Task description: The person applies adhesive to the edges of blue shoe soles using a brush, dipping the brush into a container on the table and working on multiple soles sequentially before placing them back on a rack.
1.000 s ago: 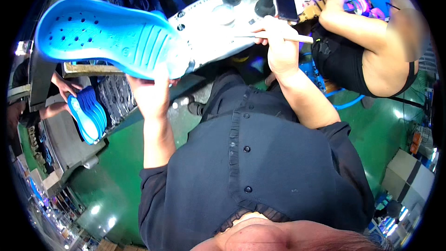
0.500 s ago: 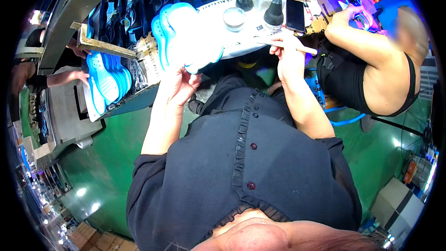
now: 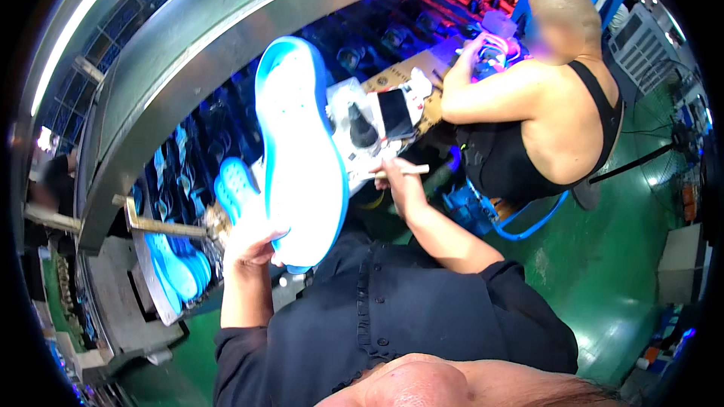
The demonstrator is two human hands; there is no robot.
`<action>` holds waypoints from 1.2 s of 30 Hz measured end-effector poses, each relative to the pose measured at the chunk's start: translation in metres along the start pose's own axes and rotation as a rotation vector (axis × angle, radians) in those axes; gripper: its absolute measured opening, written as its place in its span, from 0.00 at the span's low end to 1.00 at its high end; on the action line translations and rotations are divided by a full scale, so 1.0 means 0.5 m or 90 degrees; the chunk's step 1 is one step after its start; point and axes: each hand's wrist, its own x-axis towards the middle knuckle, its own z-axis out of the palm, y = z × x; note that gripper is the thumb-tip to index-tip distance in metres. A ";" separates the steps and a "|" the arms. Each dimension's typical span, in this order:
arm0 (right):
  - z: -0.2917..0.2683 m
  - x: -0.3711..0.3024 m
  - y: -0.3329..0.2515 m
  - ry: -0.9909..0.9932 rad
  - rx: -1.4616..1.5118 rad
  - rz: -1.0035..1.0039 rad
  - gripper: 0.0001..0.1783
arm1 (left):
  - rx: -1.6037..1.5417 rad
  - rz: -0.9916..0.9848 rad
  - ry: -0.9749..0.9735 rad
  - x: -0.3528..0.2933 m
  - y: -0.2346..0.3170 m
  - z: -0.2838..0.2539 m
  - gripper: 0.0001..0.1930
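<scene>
My left hand [image 3: 255,245] is closed on the heel end of a blue shoe sole [image 3: 303,158], raised and tilted up over the bench. Its broad inner face is bright white in the glare, with a blue rim. In my right hand [image 3: 403,185] is a slim brush with a pale handle [image 3: 416,170], pinched between the fingers. The brush's tip is too small to make out, close to the bench edge. More blue soles [image 3: 236,185] lie behind my left hand. A black cone-shaped bottle [image 3: 362,128] stands beyond the raised sole.
A phone [image 3: 395,114] lies beside the bottle. At left, several stacked blue soles [image 3: 181,267] sit by a metal bracket [image 3: 166,227]. A curved metal frame [image 3: 173,68] arches over the belt of shoe parts. A co-worker [image 3: 543,105] sits at right, handling a shoe.
My left hand has lifted a sole off the bench, and it now stands up toward the camera. The view has turned and shifted; my right hand still holds the brush.
</scene>
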 end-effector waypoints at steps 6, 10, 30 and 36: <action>-0.041 0.014 0.007 0.011 0.060 0.010 0.19 | 0.016 0.141 -0.016 0.416 0.233 0.105 0.20; -0.052 0.018 0.009 0.025 0.048 0.025 0.18 | -0.175 0.248 -0.020 0.532 0.280 0.191 0.38; 0.121 0.002 0.086 -0.069 0.012 0.121 0.18 | 0.232 0.201 1.204 -0.468 -0.230 -0.452 0.32; 0.153 -0.007 0.079 -0.074 -0.001 0.112 0.17 | -0.256 0.073 1.013 -0.500 -0.206 -0.659 0.37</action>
